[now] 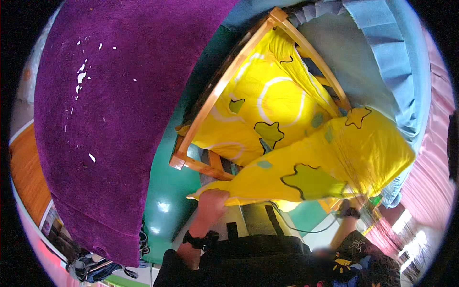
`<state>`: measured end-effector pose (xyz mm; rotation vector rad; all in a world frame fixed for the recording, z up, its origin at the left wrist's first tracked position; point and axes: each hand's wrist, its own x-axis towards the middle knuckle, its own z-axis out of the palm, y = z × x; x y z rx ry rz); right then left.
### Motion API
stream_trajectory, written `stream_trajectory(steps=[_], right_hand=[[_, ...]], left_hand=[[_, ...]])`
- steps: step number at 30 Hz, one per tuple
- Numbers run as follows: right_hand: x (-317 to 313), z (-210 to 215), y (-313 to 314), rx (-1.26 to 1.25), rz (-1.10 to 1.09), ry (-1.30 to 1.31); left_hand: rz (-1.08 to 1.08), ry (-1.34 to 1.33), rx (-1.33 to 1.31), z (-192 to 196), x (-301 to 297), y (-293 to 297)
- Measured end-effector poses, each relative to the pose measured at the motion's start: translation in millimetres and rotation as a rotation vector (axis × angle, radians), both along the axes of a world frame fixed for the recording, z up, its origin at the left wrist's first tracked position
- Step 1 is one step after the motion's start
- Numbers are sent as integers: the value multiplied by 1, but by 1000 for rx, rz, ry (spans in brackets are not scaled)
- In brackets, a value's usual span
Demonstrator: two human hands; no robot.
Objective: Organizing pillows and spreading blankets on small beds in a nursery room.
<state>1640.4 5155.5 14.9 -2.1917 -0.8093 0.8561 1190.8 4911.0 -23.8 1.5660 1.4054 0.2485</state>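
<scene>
A yellow bed cloth (330,153) with green stars and white rings is stretched in front of me. Its left corner is pinched in my left hand (213,202), which is closed and wears a dark wristband. My right hand (350,210) is at the cloth's lower right edge; blur and thin strands hide its fingers. The cloth's right part bulges up and hangs over the side of a small wooden bed frame (217,88). More yellow star-patterned bedding (272,100) lies inside that frame.
On the left spreads a purple blanket (110,119) with white specks. Blue pleated fabric (382,48) and a pink curtain-like cloth (442,138) are on the right. Green floor (165,215) shows between, and blurred pale strands (406,244) stand at lower right.
</scene>
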Motion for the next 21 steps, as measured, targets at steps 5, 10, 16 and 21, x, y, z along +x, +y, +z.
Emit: stream_trajectory(steps=[5,10,16,21], right_hand=[[-25,-21,-97,-392,33,-401],[35,0,-164,-752,92,-776],[-61,51,13,274,472,-330],[-168,-35,173,452,-74,837]], left_hand=[[74,29,-44,-30,10,-8],[54,67,-111,-28,9,9],[356,175,-43,-57,-27,-7],[602,349,57,-82,-58,-42]])
